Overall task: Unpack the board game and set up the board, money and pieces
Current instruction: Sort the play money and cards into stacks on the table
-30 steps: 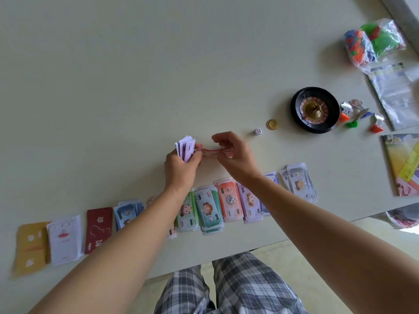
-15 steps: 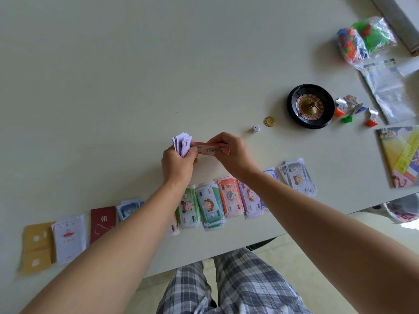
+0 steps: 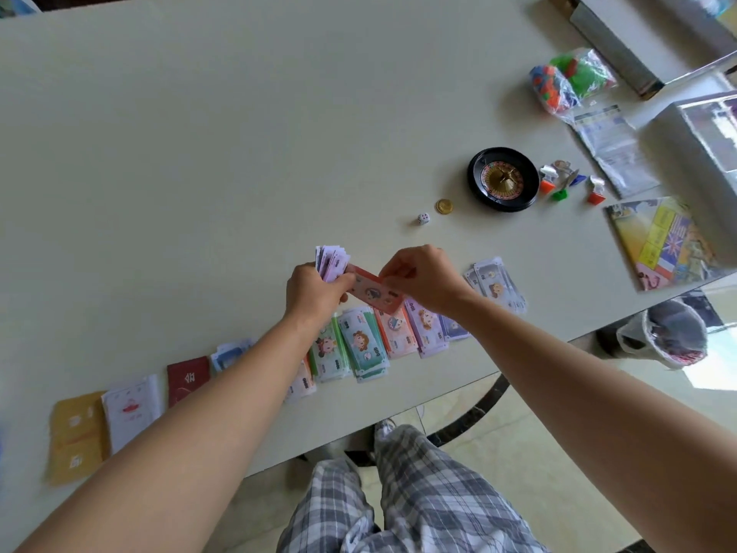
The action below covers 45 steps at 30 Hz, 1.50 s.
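Pale tabletop point(image 3: 199, 153) is offering plenty of open room beyond both hands. The person's left hand point(image 3: 313, 291) is gripping a fanned stack of paper notes point(image 3: 332, 259) upright, while the right hand point(image 3: 424, 277) is pinching one red note point(image 3: 373, 292) by its right end, with the other end at the left thumb. These notes are probably light, floppy and slippery, so an end pinch suits them. Sorted money piles point(image 3: 367, 345) are lying just under the hands, crowding the table's near edge.
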Available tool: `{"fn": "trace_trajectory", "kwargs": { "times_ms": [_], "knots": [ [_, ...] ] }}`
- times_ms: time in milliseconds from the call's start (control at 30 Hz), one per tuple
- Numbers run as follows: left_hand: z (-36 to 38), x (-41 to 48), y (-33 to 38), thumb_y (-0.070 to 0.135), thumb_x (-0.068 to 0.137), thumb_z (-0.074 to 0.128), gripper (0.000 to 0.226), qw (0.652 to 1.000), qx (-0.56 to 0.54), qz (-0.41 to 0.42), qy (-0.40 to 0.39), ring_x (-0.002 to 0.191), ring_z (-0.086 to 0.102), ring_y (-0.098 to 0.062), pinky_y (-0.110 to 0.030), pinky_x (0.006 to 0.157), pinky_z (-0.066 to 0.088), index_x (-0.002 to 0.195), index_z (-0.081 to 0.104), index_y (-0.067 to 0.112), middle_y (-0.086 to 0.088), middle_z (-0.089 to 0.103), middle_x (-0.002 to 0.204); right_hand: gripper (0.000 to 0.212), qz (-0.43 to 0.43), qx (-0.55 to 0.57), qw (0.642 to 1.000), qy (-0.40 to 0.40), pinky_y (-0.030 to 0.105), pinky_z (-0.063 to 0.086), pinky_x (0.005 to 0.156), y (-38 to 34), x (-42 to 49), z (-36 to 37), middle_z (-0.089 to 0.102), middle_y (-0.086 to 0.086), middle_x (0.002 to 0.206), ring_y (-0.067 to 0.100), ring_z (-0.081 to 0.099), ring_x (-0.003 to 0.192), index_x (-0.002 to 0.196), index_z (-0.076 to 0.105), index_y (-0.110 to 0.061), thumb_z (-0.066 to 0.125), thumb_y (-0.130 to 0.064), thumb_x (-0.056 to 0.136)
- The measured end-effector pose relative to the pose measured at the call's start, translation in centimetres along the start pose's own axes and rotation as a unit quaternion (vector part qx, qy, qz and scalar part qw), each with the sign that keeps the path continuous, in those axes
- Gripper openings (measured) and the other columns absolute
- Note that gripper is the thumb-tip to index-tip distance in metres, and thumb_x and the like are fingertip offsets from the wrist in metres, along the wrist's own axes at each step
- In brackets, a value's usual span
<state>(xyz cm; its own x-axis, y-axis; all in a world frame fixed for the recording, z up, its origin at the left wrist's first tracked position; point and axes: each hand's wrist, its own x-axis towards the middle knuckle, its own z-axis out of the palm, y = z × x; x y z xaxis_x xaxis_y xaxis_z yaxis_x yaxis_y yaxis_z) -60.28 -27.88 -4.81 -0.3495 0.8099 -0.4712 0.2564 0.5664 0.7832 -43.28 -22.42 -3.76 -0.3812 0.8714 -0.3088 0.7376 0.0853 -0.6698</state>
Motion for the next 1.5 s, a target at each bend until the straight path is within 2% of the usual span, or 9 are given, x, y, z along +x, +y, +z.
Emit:
{"fn": "trace_trajectory", "kwargs": {
  "times_ms": [233,367,467,567,700,867,1167,1333,1500],
  "knots": [
    [0.7,-2.7,-0.2,0.016,0.079,0.071,0.015,0.999,0.029,-0.009,-0.01,0.06,0.061,-0.018,-0.027,0.061,0.049,0.07,0.064,0.006,-0.007,0.067,0.068,0.005,0.006,0.013,0.999,0.032,0.03,0.058,0.066,0.2,-5.3,0.9,0.072,0.0,0.078,0.012,0.068,0.071,0.085,0.073,-0.015,0.072,-0.012,0.081],
    [0.7,-3.8,-1.1,0.016,0.08,0.069,0.012,0.999,-0.03,-0.023,-0.012,0.058,0.06,-0.017,-0.029,0.063,0.051,0.072,0.068,0.006,-0.005,0.065,0.062,0.009,0.092,0.056,0.994,0.028,0.02,0.051,0.06,0.4,-6.5,1.5,0.068,-0.003,0.078,0.01,0.061,0.07,0.091,0.074,-0.011,0.07,-0.011,0.082],
    [0.6,-4.4,-2.2,0.017,0.085,0.066,0.014,0.995,-0.084,-0.054,-0.009,0.055,0.058,-0.013,-0.026,0.058,0.047,0.079,0.071,0.005,-0.003,0.065,0.064,0.01,0.184,0.19,0.963,0.042,0.014,0.046,0.051,1.2,-7.1,2.1,0.069,0.002,0.077,0.012,0.06,0.068,0.093,0.072,-0.006,0.067,-0.008,0.084],
    [0.2,-5.0,-3.0,0.014,0.087,0.064,0.014,0.989,-0.124,-0.077,-0.015,0.052,0.057,-0.011,-0.025,0.058,0.048,0.086,0.071,0.002,-0.004,0.064,0.066,0.008,0.232,0.222,0.944,0.078,0.012,0.046,0.048,2.0,-7.1,3.1,0.071,0.008,0.083,0.014,0.062,0.069,0.09,0.072,-0.005,0.068,-0.007,0.084],
    [0.0,-5.6,-3.6,0.012,0.086,0.066,0.012,0.979,-0.173,-0.104,-0.021,0.046,0.054,-0.009,-0.023,0.052,0.046,0.081,0.069,0.001,-0.003,0.061,0.061,0.008,0.241,0.147,0.953,0.113,0.021,0.053,0.056,2.2,-6.2,4.8,0.072,0.006,0.078,0.012,0.063,0.065,0.08,0.074,-0.01,0.068,-0.005,0.08],
    [0.0,-5.5,-4.0,0.014,0.086,0.064,0.018,0.966,-0.216,-0.136,-0.043,0.053,0.056,-0.015,-0.025,0.055,0.047,0.09,0.07,-0.002,-0.006,0.062,0.063,0.03,0.207,-0.046,0.965,0.153,0.017,0.031,0.042,1.5,-5.6,5.9,0.045,-0.005,0.044,0.004,0.039,0.043,0.049,0.056,-0.013,0.056,0.002,0.076],
    [-0.8,-5.6,-3.8,0.01,0.089,0.05,0.021,0.931,-0.304,-0.169,-0.114,0.054,0.06,-0.018,-0.024,0.053,0.048,0.096,0.065,-0.001,-0.011,0.062,0.071,0.006,0.165,-0.141,0.966,0.141,0.028,0.042,0.066,2.0,-5.3,7.0,0.067,0.004,0.084,0.018,0.056,0.078,0.08,0.064,-0.01,0.069,-0.012,0.082],
    [-1.1,-5.4,-3.9,0.007,0.088,0.037,0.024,0.926,-0.297,-0.186,-0.137,0.062,0.065,-0.024,-0.031,0.064,0.052,0.085,0.061,0.006,-0.012,0.068,0.075,0.011,0.065,0.023,0.986,0.15,0.02,0.047,0.068,0.1,-5.1,5.8,0.064,0.001,0.091,0.008,0.055,0.074,0.092,0.068,-0.013,0.062,-0.022,0.089],
    [-1.3,-5.7,-4.5,0.01,0.092,0.059,0.013,0.949,-0.23,-0.126,-0.175,0.075,0.071,-0.025,-0.042,0.079,0.057,0.103,0.067,0.007,-0.014,0.073,0.088,0.016,0.073,0.262,0.962,-0.008,0.013,0.049,0.059,-3.3,-5.7,5.3,0.063,-0.002,0.079,0.005,0.06,0.066,0.098,0.068,-0.003,0.069,-0.016,0.086]
  ]
}}
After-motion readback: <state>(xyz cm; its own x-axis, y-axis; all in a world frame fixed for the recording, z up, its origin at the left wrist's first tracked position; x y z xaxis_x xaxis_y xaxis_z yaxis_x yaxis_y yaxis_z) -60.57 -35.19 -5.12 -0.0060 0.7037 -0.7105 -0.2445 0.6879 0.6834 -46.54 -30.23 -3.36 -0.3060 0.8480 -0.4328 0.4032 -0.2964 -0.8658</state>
